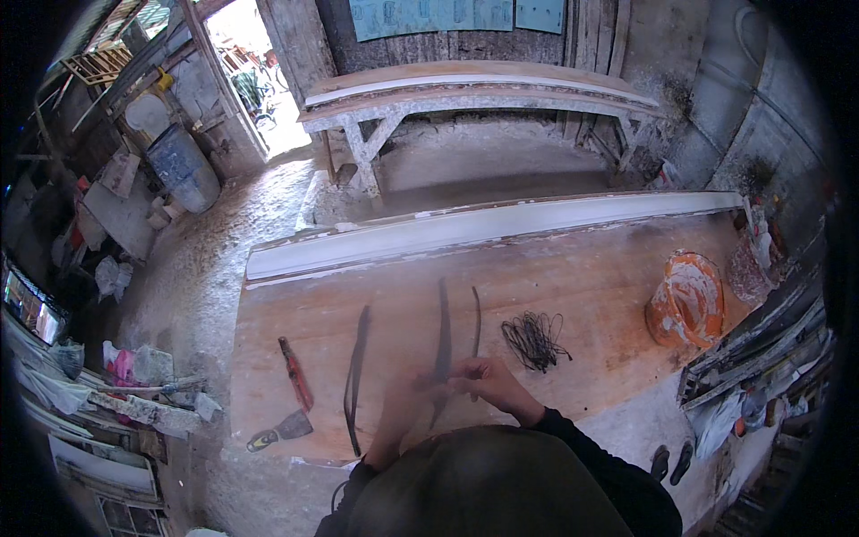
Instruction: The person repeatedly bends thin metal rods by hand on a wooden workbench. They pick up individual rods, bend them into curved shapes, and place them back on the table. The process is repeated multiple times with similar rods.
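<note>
Over the near middle of the wooden table [286, 304], my two hands meet with their fingertips close together. A long, flat black strip [443, 327] runs through them, its far end pointing away from me. My left hand [413, 383] is smeared by motion but looks closed on the strip. My right hand [490, 380] pinches at the strip from the other side; its fingertips partly hide it. Another looped black strip [355, 385] lies to the left, and a shorter, thin black strip [477, 318] lies just beyond my right hand. A loose coil of black cord [534, 341] is farther right.
A red-handled tool [295, 374] and a putty knife [279, 431] lie at the table's left. An orange, plaster-smeared bucket [685, 300] stands at the right. A long white moulding [492, 228] runs along the far edge. Behind it is a bench [380, 116]; a blue barrel [182, 168] stands left.
</note>
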